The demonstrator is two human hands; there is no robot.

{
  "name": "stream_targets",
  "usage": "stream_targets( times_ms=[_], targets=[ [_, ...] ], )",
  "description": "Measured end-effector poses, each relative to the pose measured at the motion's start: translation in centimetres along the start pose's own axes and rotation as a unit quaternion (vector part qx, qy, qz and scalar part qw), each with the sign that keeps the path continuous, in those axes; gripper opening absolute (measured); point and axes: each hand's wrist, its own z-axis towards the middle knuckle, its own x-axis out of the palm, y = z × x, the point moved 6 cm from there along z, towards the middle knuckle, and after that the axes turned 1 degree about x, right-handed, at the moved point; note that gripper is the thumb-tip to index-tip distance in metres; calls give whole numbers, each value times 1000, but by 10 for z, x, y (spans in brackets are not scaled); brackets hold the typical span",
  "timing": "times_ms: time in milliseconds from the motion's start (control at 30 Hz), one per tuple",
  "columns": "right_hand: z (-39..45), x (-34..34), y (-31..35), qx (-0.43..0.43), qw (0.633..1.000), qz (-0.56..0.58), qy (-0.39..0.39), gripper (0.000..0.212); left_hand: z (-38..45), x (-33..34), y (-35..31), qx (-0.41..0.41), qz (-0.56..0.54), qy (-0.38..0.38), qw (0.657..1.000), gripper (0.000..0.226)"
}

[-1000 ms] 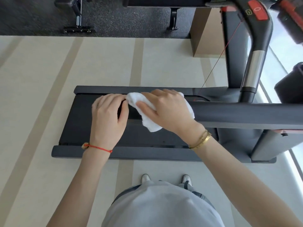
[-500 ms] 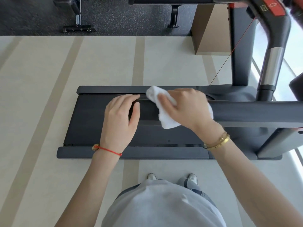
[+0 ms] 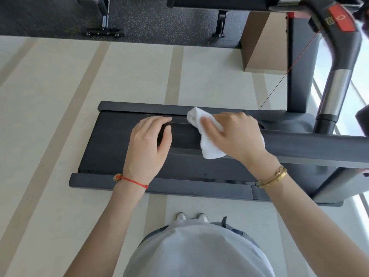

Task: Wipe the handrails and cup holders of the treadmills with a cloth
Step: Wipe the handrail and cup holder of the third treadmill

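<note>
A dark grey padded handrail [image 3: 311, 148] of the treadmill runs in from the right edge and ends under my left hand [image 3: 147, 142]. That hand curls over the rail's free end, thumb on the near side. My right hand [image 3: 235, 134] grips a white cloth [image 3: 209, 151] wrapped over the rail, a short way right of the left hand. A bare stretch of rail shows between the two hands. No cup holder is in view.
Below the rail lies the treadmill's black belt deck [image 3: 111, 140] on a pale striped floor. A curved console arm with a red stop button [image 3: 341, 19] and a chrome section [image 3: 335, 90] rises at the right. A brown box [image 3: 265, 43] stands behind it.
My right hand has slid the cloth to the right along the rail. The left hand followed a little, and the gap between the hands has widened.
</note>
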Motion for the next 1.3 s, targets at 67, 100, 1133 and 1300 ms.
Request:
stream_targets(
  times_ms=[67, 100, 1133, 1300],
  targets=[
    [9, 4, 23, -54, 998, -27, 28, 47, 0, 0, 0, 1, 5, -5, 1000, 23],
    [11, 5, 33, -71, 997, -28, 27, 54, -1, 1, 0, 0, 8, -7, 1000, 22],
    [-38, 1, -7, -85, 981, 110, -136, 38, 4, 9, -19, 61, 53, -9, 997, 23],
    [-52, -1, -35, -68, 974, 95, -193, 34, 7, 26, -49, 82, 71, 7, 994, 23]
  ],
)
